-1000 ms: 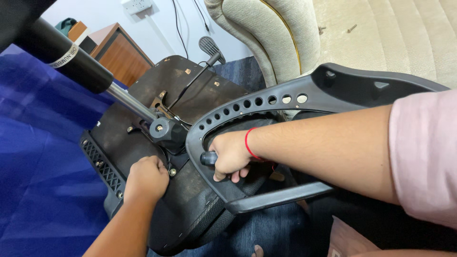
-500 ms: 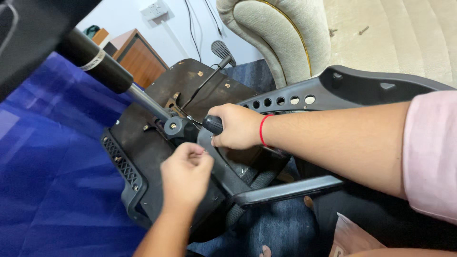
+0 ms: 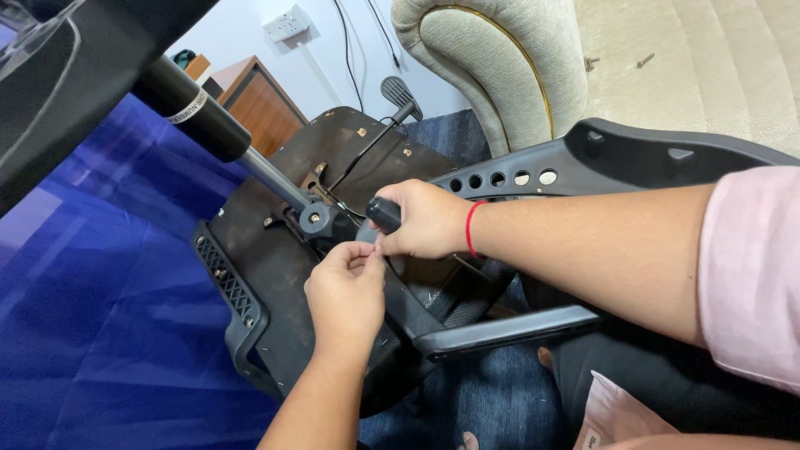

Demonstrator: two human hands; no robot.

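**Both hands meet at the chair's centre hub**

An office chair lies tipped over, the underside of its seat pan (image 3: 275, 242) facing up. The right hand (image 3: 425, 218) is wrapped tight around a black tool handle (image 3: 384, 214), whose long axis runs from about 4 o'clock up to 10 o'clock and aims at the hub (image 3: 317, 221) where the gas cylinder (image 3: 204, 121) enters the mechanism. The left hand (image 3: 346, 292) sits at 7 o'clock from the right one, its fingertips pinched together just under the handle's end; whether a small part lies between them I cannot tell. The hub lies at 11 o'clock from the left hand, close by. The black armrest (image 3: 600, 158) arches over the right forearm.
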